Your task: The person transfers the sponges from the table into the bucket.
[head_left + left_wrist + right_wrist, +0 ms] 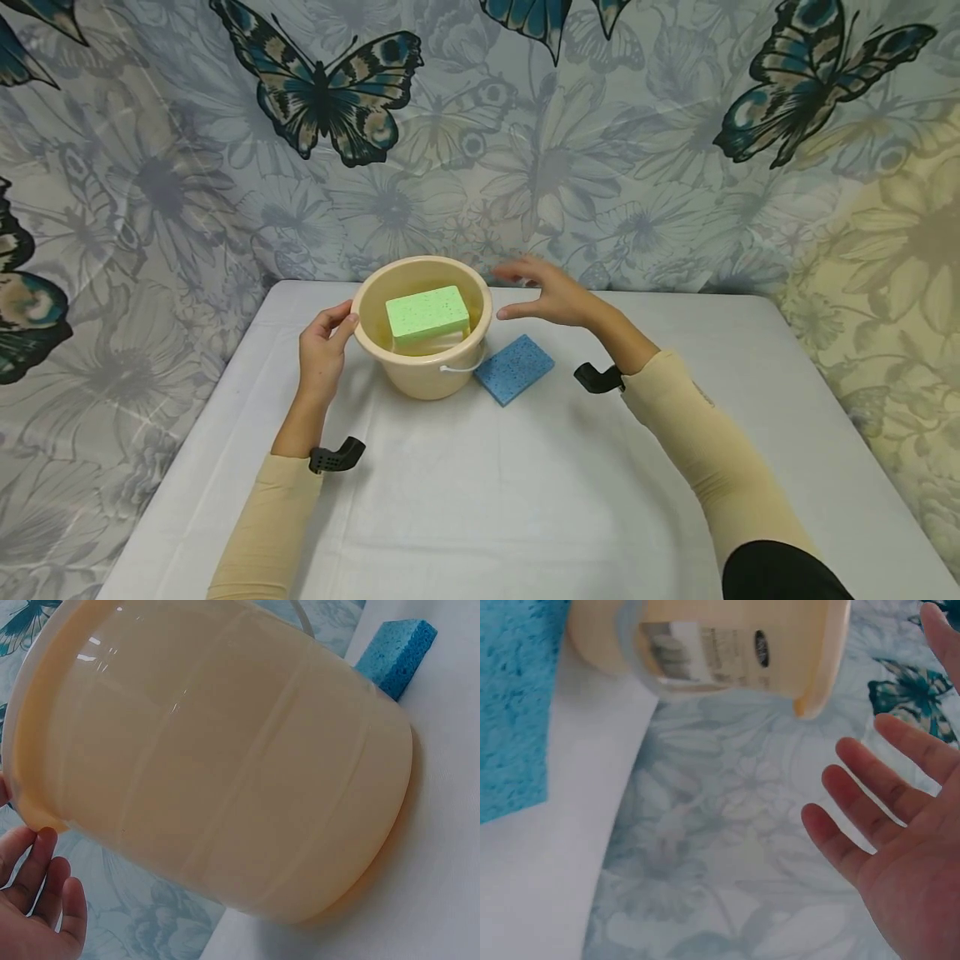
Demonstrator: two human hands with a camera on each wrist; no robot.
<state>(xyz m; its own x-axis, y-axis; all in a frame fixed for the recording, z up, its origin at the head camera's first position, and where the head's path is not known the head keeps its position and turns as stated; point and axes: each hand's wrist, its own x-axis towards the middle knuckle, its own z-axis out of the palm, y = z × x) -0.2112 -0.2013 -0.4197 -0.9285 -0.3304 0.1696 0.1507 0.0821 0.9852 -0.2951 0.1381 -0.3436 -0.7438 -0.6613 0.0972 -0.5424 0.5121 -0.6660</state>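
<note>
A cream plastic bucket (pixel 420 379) stands on the table, a green speckled sponge (pixel 427 315) lying inside it. My left hand (pixel 322 350) pinches the bucket's left rim between thumb and fingers; in the left wrist view, curled fingertips (pixel 46 838) touch the lug under the rim. To the right of the bucket, my right hand (pixel 551 292) is held up with fingers spread, apart from the rim and holding nothing. A blue sponge (pixel 515 369) lies on the table against the bucket's right side, below the right hand.
The bucket's white handle (pixel 465 368) hangs down at its front right. A white cloth covers the table (pixel 480 508). Just behind the table's far edge rises a backdrop (pixel 555 167) printed with butterflies and flowers. The right wrist view shows a label (pixel 705 652) on the bucket.
</note>
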